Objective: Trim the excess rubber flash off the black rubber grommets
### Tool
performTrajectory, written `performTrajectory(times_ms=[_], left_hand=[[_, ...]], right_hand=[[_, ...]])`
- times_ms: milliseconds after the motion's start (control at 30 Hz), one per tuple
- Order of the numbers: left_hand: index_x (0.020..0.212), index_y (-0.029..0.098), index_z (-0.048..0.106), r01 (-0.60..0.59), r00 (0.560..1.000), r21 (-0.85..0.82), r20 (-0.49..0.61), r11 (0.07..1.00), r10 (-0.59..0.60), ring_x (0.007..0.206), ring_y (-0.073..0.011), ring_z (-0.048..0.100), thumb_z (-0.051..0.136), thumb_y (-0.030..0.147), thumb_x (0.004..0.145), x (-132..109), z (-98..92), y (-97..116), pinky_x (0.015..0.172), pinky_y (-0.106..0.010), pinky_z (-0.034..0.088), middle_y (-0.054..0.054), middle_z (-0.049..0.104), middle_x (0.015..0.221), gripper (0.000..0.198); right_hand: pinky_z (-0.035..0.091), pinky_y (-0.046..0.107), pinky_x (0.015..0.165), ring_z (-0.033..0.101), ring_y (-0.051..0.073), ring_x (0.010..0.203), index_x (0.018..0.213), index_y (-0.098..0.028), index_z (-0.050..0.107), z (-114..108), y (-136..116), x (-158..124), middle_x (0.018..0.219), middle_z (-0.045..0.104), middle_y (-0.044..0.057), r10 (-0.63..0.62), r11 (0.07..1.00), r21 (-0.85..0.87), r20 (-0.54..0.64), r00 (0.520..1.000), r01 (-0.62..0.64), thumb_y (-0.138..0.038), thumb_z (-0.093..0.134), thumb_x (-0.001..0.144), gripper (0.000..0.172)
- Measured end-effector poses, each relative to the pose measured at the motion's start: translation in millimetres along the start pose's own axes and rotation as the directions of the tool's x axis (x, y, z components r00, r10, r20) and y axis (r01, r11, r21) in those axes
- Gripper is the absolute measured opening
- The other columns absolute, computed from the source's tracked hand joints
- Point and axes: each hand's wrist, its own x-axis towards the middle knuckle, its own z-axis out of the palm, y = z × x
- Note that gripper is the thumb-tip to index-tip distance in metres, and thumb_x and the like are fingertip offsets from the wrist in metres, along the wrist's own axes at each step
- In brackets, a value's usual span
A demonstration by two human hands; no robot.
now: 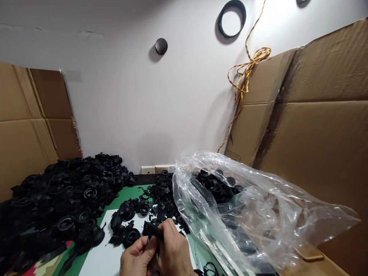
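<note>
Both my hands meet at the bottom centre of the head view. My left hand and my right hand are closed together on one small black rubber part, pinching it between fingers and thumbs above a white sheet. Loose black rubber parts lie just beyond my fingers. A large heap of the same black parts fills the left side. To the right stands a clear plastic bag with black parts inside.
Cardboard sheets lean at the left and right. A white wall is ahead with a black ring, a round black knob and a hanging yellow-red cord. A green mat lies under the white sheet.
</note>
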Motion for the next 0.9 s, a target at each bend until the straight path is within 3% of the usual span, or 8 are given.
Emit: performTrajectory(times_ms=[133, 333, 500, 600, 633, 800, 900], left_hand=[[0.053, 0.013, 0.067, -0.086, 0.996, 0.087, -0.030, 0.992, 0.088, 0.041, -0.0077, 0.040, 0.085, 0.040, 0.044, -6.3, 6.9, 9.2, 0.041, -0.019, 0.029, 0.006, 0.047, 0.038, 0.034], [0.048, 0.014, 0.058, -0.059, 0.998, 0.105, -0.029, 0.993, 0.062, 0.045, -0.0083, 0.039, 0.083, 0.039, 0.045, -9.8, 9.3, 16.7, 0.044, -0.020, 0.029, 0.005, 0.049, 0.044, 0.036], [0.043, 0.015, 0.051, 0.006, 0.999, 0.132, 0.041, 0.991, -0.011, 0.037, -0.0047, 0.032, 0.084, 0.039, 0.043, -19.0, -2.7, 17.7, 0.039, -0.018, 0.021, 0.008, 0.042, 0.037, 0.041], [0.044, 0.013, 0.055, 0.139, 0.971, 0.177, 0.168, 0.974, -0.169, 0.034, -0.0060, 0.039, 0.088, 0.038, 0.039, -27.3, -11.4, 17.4, 0.037, -0.018, 0.020, 0.003, 0.050, 0.036, 0.042], [0.045, 0.013, 0.055, 0.176, 0.967, 0.153, 0.157, 0.972, -0.199, 0.033, -0.0055, 0.039, 0.088, 0.041, 0.040, -28.4, -13.5, 18.1, 0.037, -0.018, 0.018, 0.002, 0.052, 0.036, 0.043], [0.057, 0.014, 0.056, 0.153, 0.976, 0.079, 0.144, 0.985, -0.163, 0.034, -0.0037, 0.038, 0.081, 0.052, 0.051, -21.3, -16.4, 27.3, 0.037, -0.016, 0.019, 0.000, 0.058, 0.041, 0.047], [0.061, 0.014, 0.056, 0.200, 0.971, -0.022, 0.139, 0.979, -0.195, 0.035, -0.0049, 0.041, 0.083, 0.050, 0.050, -16.5, -16.2, 29.8, 0.036, -0.016, 0.022, 0.000, 0.058, 0.042, 0.046]], right_hand=[[0.032, 0.024, 0.042, 0.057, 0.017, 0.043, 0.063, -0.022, 0.047, -1.5, -0.7, 8.1, 0.053, 0.061, 0.003, 0.098, 0.995, -0.031, 0.089, 0.991, -0.096, -0.009, 0.043, 0.068, 0.015], [0.035, 0.024, 0.046, 0.056, 0.017, 0.049, 0.062, -0.021, 0.048, 7.3, -1.3, 11.1, 0.057, 0.060, 0.001, 0.210, 0.977, -0.025, 0.231, 0.950, -0.210, -0.008, 0.047, 0.073, 0.017], [0.045, 0.024, 0.056, 0.057, 0.012, 0.058, 0.068, -0.016, 0.056, 5.0, 13.1, 27.6, 0.066, 0.061, -0.002, 0.323, 0.946, -0.059, 0.278, 0.905, -0.320, -0.012, 0.059, 0.081, 0.014], [0.051, 0.029, 0.062, 0.061, 0.012, 0.067, 0.092, -0.015, 0.061, -7.5, 38.3, 50.8, 0.085, 0.064, 0.001, 0.455, 0.890, -0.101, 0.212, 0.865, -0.444, -0.029, 0.055, 0.090, 0.016], [0.052, 0.030, 0.064, 0.062, 0.013, 0.071, 0.096, -0.015, 0.061, -11.9, 45.4, 57.0, 0.089, 0.065, 0.002, 0.481, 0.877, -0.103, 0.198, 0.854, -0.470, -0.030, 0.054, 0.091, 0.018], [0.047, 0.033, 0.057, 0.064, 0.023, 0.062, 0.071, -0.017, 0.065, -26.2, 51.0, 55.3, 0.061, 0.067, 0.003, 0.431, 0.889, 0.008, 0.326, 0.842, -0.458, -0.019, 0.053, 0.083, 0.018], [0.049, 0.033, 0.063, 0.068, 0.027, 0.072, 0.074, -0.019, 0.069, -32.2, 45.0, 37.6, 0.073, 0.074, 0.005, 0.384, 0.879, 0.131, 0.378, 0.843, -0.459, -0.021, 0.054, 0.076, 0.014]])
